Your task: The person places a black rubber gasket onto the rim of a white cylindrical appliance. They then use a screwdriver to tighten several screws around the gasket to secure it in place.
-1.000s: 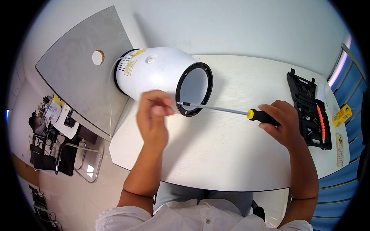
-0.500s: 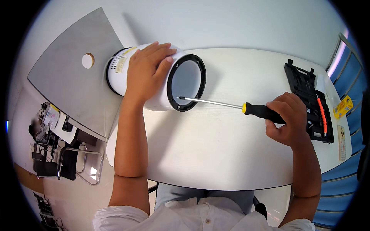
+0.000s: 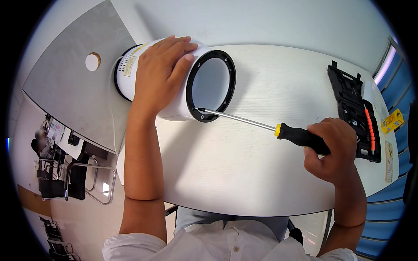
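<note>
A white cylindrical appliance (image 3: 174, 114) with black end rings lies on its side at the table's left, its round end facing right. My left hand (image 3: 162, 71) rests over its top, fingers curved around the side and thumb apart, holding it. Several small holes or screws dot the black ring (image 3: 231, 82) of that end. In my right hand (image 3: 333, 150) is a screwdriver (image 3: 300, 137) with a black and yellow handle and long metal shaft. Its tip reaches the ring's lower left part; whether it sits on a screw there is too small to tell.
An open black tool case (image 3: 348, 100) lies at the right, with an orange flexible shaft (image 3: 370, 130) in it. Beyond are a yellow box (image 3: 392, 121) and a pale remote control (image 3: 389, 162). A grey panel (image 3: 65, 78) adjoins the white table (image 3: 244, 174) at left.
The screwdriver's tip has shifted left, from over the opening's edge onto the lower left of the ring. My right hand has moved slightly down and right. My left hand stays on the appliance.
</note>
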`<state>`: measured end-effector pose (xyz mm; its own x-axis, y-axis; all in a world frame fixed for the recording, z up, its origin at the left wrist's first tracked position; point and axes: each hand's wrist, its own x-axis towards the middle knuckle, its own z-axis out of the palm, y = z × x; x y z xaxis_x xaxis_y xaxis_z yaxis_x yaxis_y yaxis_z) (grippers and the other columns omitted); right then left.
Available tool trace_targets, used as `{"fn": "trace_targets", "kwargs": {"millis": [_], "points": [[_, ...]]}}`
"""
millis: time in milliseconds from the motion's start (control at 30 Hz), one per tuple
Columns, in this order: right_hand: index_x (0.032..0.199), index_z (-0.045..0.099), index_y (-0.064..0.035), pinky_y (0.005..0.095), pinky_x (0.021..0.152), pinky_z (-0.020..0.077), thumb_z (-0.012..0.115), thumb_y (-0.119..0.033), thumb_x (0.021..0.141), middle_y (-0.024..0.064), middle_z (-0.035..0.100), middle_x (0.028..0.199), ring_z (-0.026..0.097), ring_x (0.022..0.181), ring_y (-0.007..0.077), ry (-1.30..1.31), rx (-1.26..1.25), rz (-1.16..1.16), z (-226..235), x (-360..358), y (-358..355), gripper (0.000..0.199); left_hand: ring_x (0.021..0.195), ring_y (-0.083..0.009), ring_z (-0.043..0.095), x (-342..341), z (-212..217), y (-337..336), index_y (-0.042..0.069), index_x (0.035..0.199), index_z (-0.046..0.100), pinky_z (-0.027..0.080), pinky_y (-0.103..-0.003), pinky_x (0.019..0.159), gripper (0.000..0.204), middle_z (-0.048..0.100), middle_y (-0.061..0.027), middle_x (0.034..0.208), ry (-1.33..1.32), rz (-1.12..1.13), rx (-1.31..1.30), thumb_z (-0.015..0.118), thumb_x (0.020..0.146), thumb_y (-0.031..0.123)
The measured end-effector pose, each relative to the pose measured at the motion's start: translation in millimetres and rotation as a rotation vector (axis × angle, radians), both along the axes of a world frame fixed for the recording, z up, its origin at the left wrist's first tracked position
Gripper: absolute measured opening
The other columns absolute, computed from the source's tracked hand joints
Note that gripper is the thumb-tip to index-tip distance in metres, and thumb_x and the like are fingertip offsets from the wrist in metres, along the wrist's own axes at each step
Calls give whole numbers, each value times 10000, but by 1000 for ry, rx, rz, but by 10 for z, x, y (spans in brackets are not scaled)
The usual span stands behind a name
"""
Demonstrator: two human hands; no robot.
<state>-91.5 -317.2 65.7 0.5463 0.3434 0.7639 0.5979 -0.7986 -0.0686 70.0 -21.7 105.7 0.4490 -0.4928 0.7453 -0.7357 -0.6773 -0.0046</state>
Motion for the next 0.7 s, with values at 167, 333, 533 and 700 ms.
{"fn": "trace_targets", "kwargs": {"millis": [167,333,533,700], "points": [[767,561,-65,310,451,360,639,-106,521,51,490,548,470,450,204,-7,-7,10,-9,15,4,261,1124,-341,537,4,8,16,61,1025,666,386,-433,964,300,639,-118,1137,-2,-19,4,510,892,280],[767,562,-63,313,447,351,644,-106,523,50,479,548,456,447,201,-12,-10,14,-16,23,16,261,1114,-347,543,-5,6,0,59,1011,666,390,-434,961,294,643,-121,1125,-1,-23,-8,513,891,279],[791,567,-66,319,449,343,658,-106,525,49,486,567,458,465,198,-13,-28,7,-28,9,41,284,1114,-347,541,-6,-3,-10,65,1009,665,389,-435,956,285,643,-119,1120,-18,-20,-13,510,896,275],[831,566,-72,321,482,368,687,-84,556,67,526,706,487,520,199,28,-35,-16,36,-109,122,302,1144,-333,524,-13,-5,-7,84,1027,663,358,-440,976,282,634,-103,1140,2,-6,-7,504,900,279]]}}
